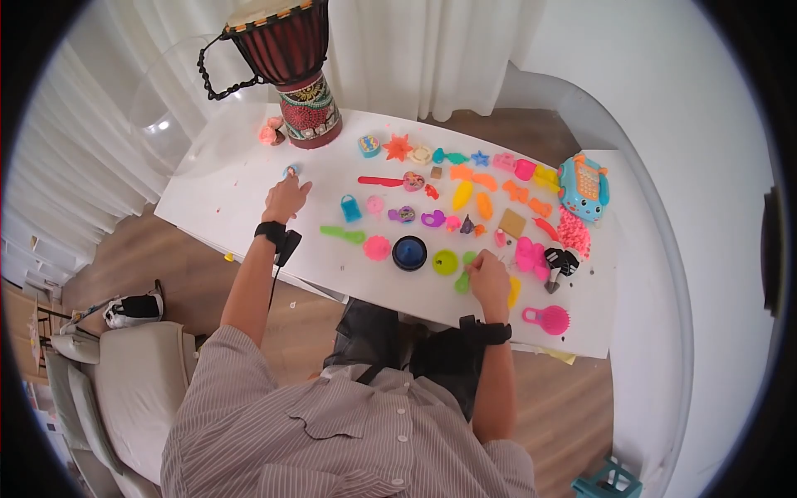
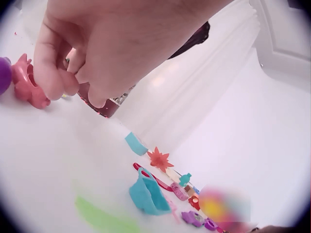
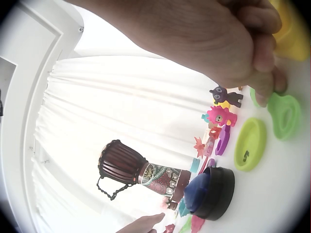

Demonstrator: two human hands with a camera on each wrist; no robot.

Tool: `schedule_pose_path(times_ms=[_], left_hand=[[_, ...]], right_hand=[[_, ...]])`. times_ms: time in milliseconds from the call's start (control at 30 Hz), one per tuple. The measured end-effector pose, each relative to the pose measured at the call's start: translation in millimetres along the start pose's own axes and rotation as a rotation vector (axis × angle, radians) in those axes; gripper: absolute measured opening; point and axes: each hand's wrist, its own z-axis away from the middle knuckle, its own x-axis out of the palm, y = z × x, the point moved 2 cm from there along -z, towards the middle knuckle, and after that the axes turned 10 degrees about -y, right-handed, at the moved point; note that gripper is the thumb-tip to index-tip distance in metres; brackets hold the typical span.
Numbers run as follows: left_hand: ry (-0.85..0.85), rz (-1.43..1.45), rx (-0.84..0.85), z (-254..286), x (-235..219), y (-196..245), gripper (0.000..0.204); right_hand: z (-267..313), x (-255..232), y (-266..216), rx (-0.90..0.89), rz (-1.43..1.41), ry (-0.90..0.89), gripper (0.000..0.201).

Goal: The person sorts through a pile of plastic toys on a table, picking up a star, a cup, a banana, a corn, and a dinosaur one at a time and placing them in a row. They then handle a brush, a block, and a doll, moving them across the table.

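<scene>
At the table's near side, my right hand [image 1: 491,280] pinches a light green peanut-shaped piece [image 3: 285,119] by its edge. A lime-green round lid [image 1: 445,262] lies left of it, then a black tub with blue contents [image 1: 409,253]. Yellow plastic [image 3: 291,29] shows beside the right fingers in the right wrist view. My left hand [image 1: 286,201] reaches over the table's left part, index finger stretched toward a small light-blue thing [image 1: 290,171]. In the left wrist view, its bent fingers overlap a pinkish-red toy [image 2: 28,82], and a purple rounded thing [image 2: 4,75] is at the border.
A large drum [image 1: 307,83] stands at the back left beside pink roses [image 1: 271,131]. Rows of colourful toys cover the middle, including a teal bag [image 1: 350,208] and a red knife [image 1: 380,181]. A toy telephone [image 1: 583,187] and pink brush [image 1: 548,319] lie on the right.
</scene>
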Motion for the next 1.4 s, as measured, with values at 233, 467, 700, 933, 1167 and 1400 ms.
schedule_pose_path(times_ms=[233, 467, 700, 933, 1167, 1400], left_hand=[[-0.072, -0.051, 0.133, -35, 34, 20, 0.051], [-0.144, -0.01, 0.223, -65, 49, 60, 0.048], [-0.086, 0.214, 0.264, -30, 33, 52, 0.053], [0.044, -0.021, 0.059, 31, 25, -54, 0.041], [-0.105, 0.11, 0.101, 47, 9, -11, 0.034], [-0.002, 0.076, 0.307, -4, 50, 26, 0.05]], right_hand=[[-2, 3, 2, -0.011, -0.023, -0.012, 0.022], [-1, 0, 1, -0.011, 0.001, 0.009, 0.02], [-6, 5, 7, -0.026, 0.001, -0.007, 0.02], [-7, 8, 11, -0.084, -0.017, 0.009, 0.021], [-3, 5, 8, -0.075, -0.011, 0.03, 0.022], [-3, 3, 6, -0.044, -0.004, 0.0, 0.021]])
